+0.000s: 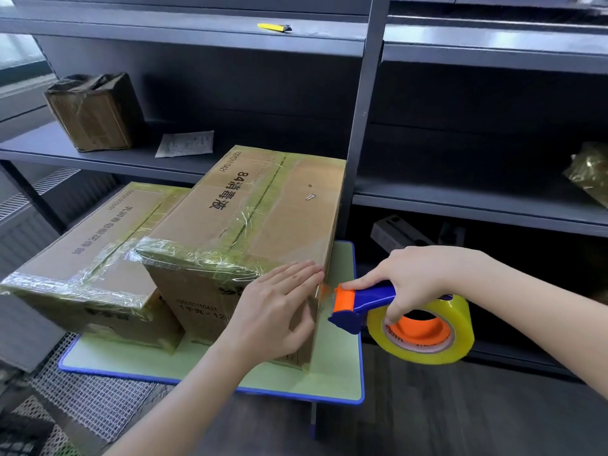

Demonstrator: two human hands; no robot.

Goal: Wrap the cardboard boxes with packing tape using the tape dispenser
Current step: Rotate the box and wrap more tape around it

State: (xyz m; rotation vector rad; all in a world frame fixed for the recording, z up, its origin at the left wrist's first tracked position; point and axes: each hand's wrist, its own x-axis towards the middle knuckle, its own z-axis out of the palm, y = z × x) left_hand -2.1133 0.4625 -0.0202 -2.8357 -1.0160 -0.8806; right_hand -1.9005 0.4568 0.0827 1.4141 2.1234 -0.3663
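Curled around the blue handle of the tape dispenser (365, 301), the right hand (418, 278) grasps it, with the thumb stretched along the top toward the orange head. That head sits just beside the front right corner of the taller cardboard box (263, 225), and a short glossy strip seems to bridge the two. The yellow-tinted tape roll (460, 327) hangs on the dispenser's orange hub below the hand. The left hand (276, 307) lies flat with straight fingers on the box's near face, its fingertips at the same corner, gripping nothing.

The taller box stands on a small green table (339, 373) with a blue rim, its top and front edge already covered in wrinkled tape. A lower cardboard box (98, 245), also taped, stands touching its left side on the same table.

Behind them rises grey metal shelving (362, 93). On its middle shelf at the left sit a small taped box (95, 113) and a paper slip (186, 144); a yellow object (271, 27) lies on the shelf above.
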